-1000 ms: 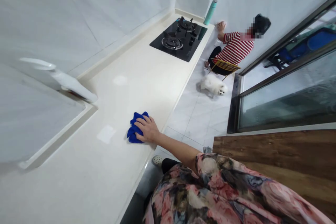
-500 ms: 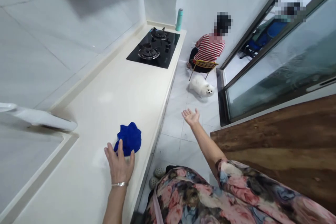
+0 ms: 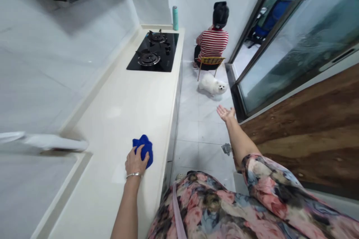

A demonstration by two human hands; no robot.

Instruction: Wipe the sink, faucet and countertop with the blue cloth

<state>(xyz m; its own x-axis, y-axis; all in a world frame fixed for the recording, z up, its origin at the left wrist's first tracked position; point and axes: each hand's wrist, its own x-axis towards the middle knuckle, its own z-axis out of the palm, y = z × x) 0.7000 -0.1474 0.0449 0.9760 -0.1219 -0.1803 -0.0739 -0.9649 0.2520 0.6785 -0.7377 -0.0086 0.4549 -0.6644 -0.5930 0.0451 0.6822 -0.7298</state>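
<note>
The left hand (image 3: 137, 162) lies with its fingers closed together against a bunched blue cloth (image 3: 144, 151), which sits on the cream counter (image 3: 112, 145) just beside its front edge. A thin bracelet (image 3: 134, 175) circles that wrist. The right hand (image 3: 226, 113) is spread open, palm up, out over the white tiled floor (image 3: 193, 130), touching nothing, and a small crumpled grey scrap (image 3: 226, 148) lies on the tiles below that forearm. Farther along the counter is a black two-burner gas hob (image 3: 153, 52), with a teal bottle (image 3: 175, 18) standing beyond it. On the floor, a person in a red-striped top (image 3: 212, 41) sits on a low yellow-seated stool (image 3: 211, 61), with a fluffy white dog (image 3: 211, 84) close by. A glass sliding door (image 3: 280, 56) runs along the right.
</note>
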